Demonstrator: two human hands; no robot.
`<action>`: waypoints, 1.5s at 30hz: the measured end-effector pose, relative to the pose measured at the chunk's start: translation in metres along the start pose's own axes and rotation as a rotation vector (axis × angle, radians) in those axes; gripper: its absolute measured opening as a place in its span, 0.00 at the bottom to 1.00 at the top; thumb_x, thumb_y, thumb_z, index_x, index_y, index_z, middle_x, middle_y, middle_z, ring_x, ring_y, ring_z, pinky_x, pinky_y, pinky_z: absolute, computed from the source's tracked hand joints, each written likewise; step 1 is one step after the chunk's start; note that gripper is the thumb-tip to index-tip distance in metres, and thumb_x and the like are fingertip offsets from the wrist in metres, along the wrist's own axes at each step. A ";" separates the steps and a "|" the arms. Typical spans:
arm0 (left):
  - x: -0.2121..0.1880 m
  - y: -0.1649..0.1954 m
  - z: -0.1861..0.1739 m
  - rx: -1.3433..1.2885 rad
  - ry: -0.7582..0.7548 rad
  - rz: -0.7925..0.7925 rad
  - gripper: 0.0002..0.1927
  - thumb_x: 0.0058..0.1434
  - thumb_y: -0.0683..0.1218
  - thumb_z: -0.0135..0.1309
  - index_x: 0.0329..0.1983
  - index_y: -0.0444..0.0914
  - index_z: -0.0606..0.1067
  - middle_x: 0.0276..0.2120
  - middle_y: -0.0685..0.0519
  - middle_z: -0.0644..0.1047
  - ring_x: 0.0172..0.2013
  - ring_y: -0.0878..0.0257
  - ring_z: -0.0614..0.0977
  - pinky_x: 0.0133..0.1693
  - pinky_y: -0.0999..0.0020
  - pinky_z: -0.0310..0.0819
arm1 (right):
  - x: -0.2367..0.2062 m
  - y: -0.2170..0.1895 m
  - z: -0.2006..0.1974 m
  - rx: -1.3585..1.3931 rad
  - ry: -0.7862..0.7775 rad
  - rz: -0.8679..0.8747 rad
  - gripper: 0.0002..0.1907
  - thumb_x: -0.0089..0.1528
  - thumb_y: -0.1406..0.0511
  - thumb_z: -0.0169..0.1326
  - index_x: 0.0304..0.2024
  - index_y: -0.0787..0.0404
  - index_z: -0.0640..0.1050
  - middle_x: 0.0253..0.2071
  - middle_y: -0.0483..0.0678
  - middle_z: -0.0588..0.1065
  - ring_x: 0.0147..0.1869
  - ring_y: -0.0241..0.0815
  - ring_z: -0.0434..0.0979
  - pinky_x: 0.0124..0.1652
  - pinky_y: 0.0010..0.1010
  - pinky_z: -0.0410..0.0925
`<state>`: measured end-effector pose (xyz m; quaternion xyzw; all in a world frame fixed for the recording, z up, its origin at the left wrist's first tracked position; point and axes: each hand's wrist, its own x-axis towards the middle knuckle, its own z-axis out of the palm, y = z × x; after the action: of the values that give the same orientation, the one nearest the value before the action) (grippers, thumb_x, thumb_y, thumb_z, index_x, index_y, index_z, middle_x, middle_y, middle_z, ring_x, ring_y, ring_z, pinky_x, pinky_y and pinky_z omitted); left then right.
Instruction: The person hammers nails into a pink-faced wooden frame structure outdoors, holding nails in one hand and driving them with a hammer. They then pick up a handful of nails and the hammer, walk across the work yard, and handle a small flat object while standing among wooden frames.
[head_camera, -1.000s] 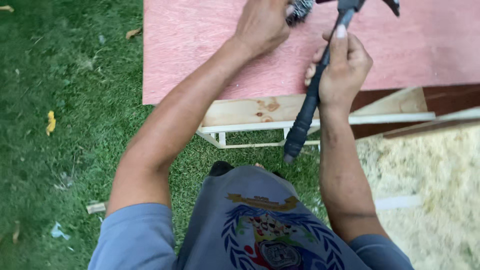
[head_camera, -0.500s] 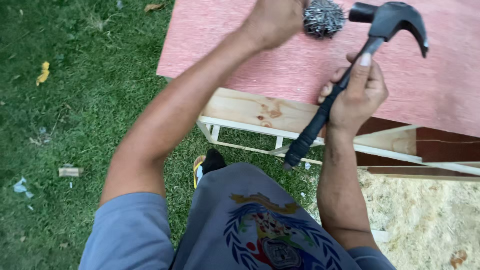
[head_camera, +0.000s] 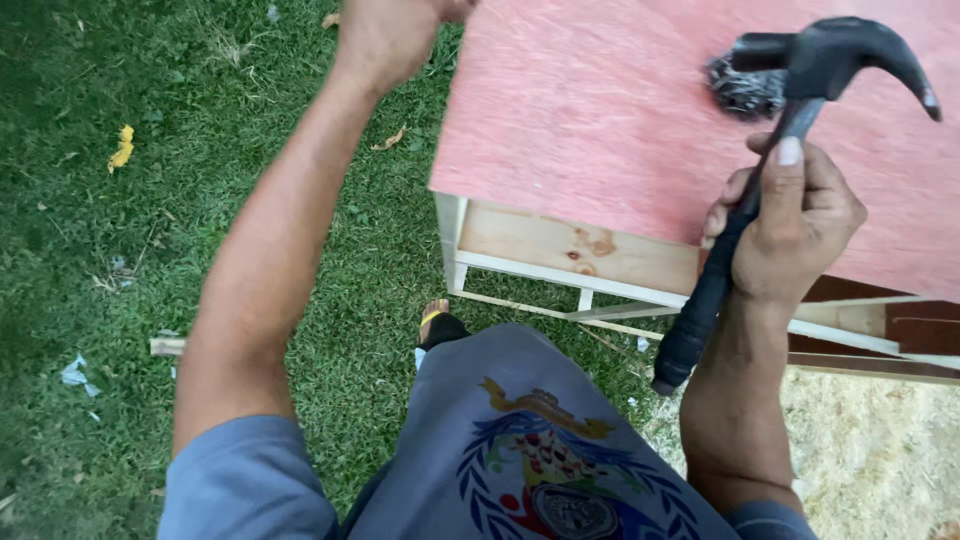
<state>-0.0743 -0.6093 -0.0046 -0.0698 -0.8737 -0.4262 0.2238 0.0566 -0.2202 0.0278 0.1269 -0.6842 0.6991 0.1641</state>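
Right hand (head_camera: 790, 235) clenched on black hammer (head_camera: 770, 170) mid-handle; head-heavy, stiff, grippy lower down. Left hand (head_camera: 385, 35): grip cut off, cannot tell.

The person is wearing a grey-blue short-sleeved shirt (head_camera: 520, 450), filling the lower middle of the frame. Its sleeves are ending above the elbows: the left sleeve (head_camera: 245, 480) is showing at the lower left, the right sleeve (head_camera: 770, 520) is just peeking in at the bottom right edge. A large printed emblem (head_camera: 555, 465) is sitting on the shirt front, with a gold crest at the top, curved blue leafy sprays at both sides, small red and white details in the middle and a round grey seal at the bottom. Both forearms are showing bare, with no watch or bands. The left hand (head_camera: 385, 35) is showing at the top of the frame, the right hand (head_camera: 790, 235) at the right. Below the shirt hem, a dark sandal with an orange-yellow edge (head_camera: 438, 325) is showing on one foot.
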 end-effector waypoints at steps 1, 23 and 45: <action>-0.003 -0.003 -0.001 -0.100 0.010 0.009 0.03 0.67 0.42 0.60 0.40 0.37 0.81 0.31 0.53 0.84 0.31 0.65 0.87 0.35 0.66 0.84 | 0.001 -0.003 0.012 -0.022 -0.025 0.007 0.17 0.81 0.62 0.50 0.50 0.73 0.76 0.26 0.51 0.72 0.22 0.37 0.71 0.22 0.27 0.65; -0.006 0.009 -0.005 -0.082 -0.098 0.286 0.13 0.64 0.35 0.58 0.52 0.34 0.78 0.35 0.48 0.83 0.34 0.62 0.87 0.36 0.66 0.84 | -0.012 -0.015 0.115 -0.142 -0.020 0.267 0.12 0.74 0.64 0.54 0.51 0.70 0.79 0.28 0.46 0.75 0.24 0.32 0.71 0.25 0.23 0.64; -0.016 0.178 0.202 0.038 -0.257 0.532 0.10 0.58 0.38 0.53 0.43 0.34 0.77 0.42 0.38 0.78 0.43 0.40 0.80 0.43 0.46 0.75 | -0.012 0.033 -0.022 -0.182 0.230 -0.133 0.13 0.78 0.64 0.51 0.50 0.71 0.76 0.26 0.48 0.74 0.20 0.33 0.72 0.18 0.25 0.65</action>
<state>-0.0715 -0.3393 0.0069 -0.3454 -0.8538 -0.3238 0.2163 0.0553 -0.1993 -0.0081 0.0756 -0.7115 0.6317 0.2983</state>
